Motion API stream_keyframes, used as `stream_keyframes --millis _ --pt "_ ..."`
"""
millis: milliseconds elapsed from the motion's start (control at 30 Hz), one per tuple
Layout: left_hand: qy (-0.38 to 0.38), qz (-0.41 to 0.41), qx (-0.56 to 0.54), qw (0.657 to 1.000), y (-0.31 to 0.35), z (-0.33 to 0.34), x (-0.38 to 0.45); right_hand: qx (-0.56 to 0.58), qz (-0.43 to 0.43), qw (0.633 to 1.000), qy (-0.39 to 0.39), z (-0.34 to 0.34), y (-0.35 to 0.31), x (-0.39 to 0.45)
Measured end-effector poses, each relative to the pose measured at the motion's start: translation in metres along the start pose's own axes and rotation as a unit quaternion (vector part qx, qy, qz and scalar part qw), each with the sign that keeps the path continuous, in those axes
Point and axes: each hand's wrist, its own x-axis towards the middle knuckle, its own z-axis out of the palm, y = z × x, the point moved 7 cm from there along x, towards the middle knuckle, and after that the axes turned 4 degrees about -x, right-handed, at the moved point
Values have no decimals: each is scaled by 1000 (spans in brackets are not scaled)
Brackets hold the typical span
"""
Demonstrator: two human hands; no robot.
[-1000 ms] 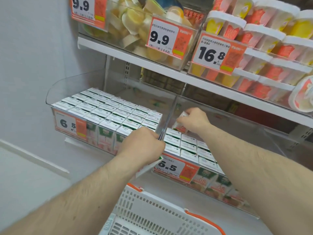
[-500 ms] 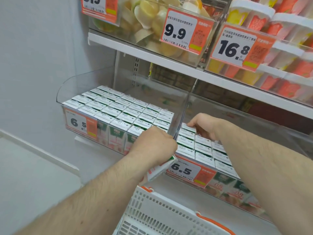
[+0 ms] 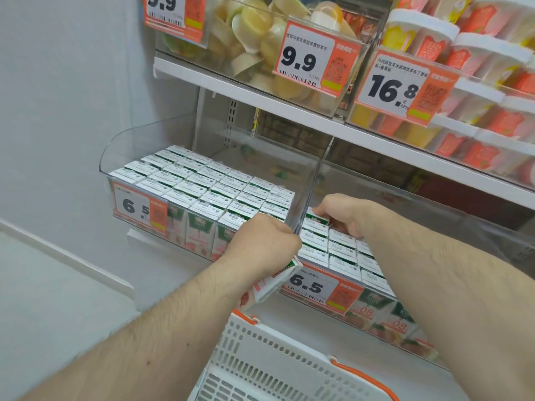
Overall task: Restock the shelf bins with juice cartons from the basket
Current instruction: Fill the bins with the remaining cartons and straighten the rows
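Observation:
Two clear shelf bins hold white-topped juice cartons. The left bin (image 3: 121, 146) is packed full of cartons (image 3: 202, 183). In the right bin (image 3: 405, 204), cartons (image 3: 341, 250) fill the front rows. My right hand (image 3: 344, 211) reaches into the right bin and its fingers are on a carton (image 3: 317, 219) at the back of the rows, next to the divider. My left hand (image 3: 263, 244) grips a tilted juice carton (image 3: 269, 285) in front of the bins, below the divider. The white basket (image 3: 260, 354) with orange handles sits below my arms.
A clear divider (image 3: 311, 192) separates the two bins. Orange price tags reading 6.5 (image 3: 314, 287) hang on the bin fronts. The shelf above (image 3: 289, 105) carries bins of jelly cups and white-lidded tubs. A grey wall (image 3: 58, 111) stands to the left.
The carton my right hand held up at the back row has gone down into the bin. My left hand with its carton has barely moved. The view shifted left and down.

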Motion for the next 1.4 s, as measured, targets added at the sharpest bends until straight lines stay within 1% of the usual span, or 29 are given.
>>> stream_keyframes --millis 67,133,233,300,333,367,400,433,467,500,533,600,667,733,767,867,900,933,1000,1067,1133,1200,1233,1267,1333,1400 --pt "2 -2 -14 1000 -2 0 2 10 12 1000 -23 3 4 1" --pt "7 -1 -38 999 -2 0 2 -6 12 999 -33 4 4 0" --pt "-1 -11 -74 997 -1 -2 -3 -61 1 998 -29 2 4 -4" --pt "-11 -27 -96 995 -1 -5 -6 -132 -21 991 -7 -2 5 -7" --pt "-6 -38 -112 993 -2 -8 -7 -166 -46 985 28 -7 3 -9" --pt "4 -48 -131 990 -3 -13 -9 -177 -83 977 84 -14 -2 -14" --pt "13 -56 -149 987 -3 -19 -11 -150 -119 970 150 -21 -6 -23" --pt "17 -62 -163 984 -4 -23 -14 -98 -158 958 220 -28 -10 -39" --pt "16 -64 -179 982 -3 -27 -16 -37 -203 938 279 -32 -13 -60" --pt "14 -67 -197 978 -3 -29 -20 28 -245 919 308 -29 -16 -83" --pt "13 -73 -218 973 -3 -31 -23 81 -283 906 305 -21 -18 -103" --pt "13 -89 -251 964 -4 -34 -29 128 -346 894 253 7 -23 -141" --pt "19 -94 -269 958 -5 -38 -34 140 -364 902 187 37 -23 -167" --pt "28 -91 -268 959 -6 -40 -34 136 -338 923 124 61 -21 -176" --pt "31 -91 -260 961 -7 -41 -35 119 -322 933 108 70 -21 -177" --pt "29 -84 -255 963 -8 -43 -40 55 -315 940 122 81 -24 -176" --pt "21 -78 -272 959 -7 -44 -42 61 -314 940 121 82 -26 -175" --pt "6 -71 -302 951 -5 -45 -44 91 -305 942 109 81 -25 -173" --pt "-28 -43 -343 938 0 -49 -46 202 -269 940 61 78 -22 -173" --pt "-44 -10 -308 950 1 -57 -44 303 -236 923 10 75 -20 -174" --pt "-77 12 -263 962 0 -61 -45 373 -223 900 -19 72 -21 -176" --pt "-109 26 -245 963 -5 -61 -47 430 -216 875 -41 70 -25 -177" --pt "-111 33 -248 962 -7 -62 -47 447 -213 868 -49 70 -27 -177" --pt "-106 41 -256 960 -7 -64 -46 448 -211 868 -50 70 -30 -177" --pt "-95 53 -264 958 -7 -71 -43 417 -208 884 -39 70 -37 -175" --pt "-89 61 -248 963 -7 -79 -39 369 -196 908 -34 69 -48 -172"
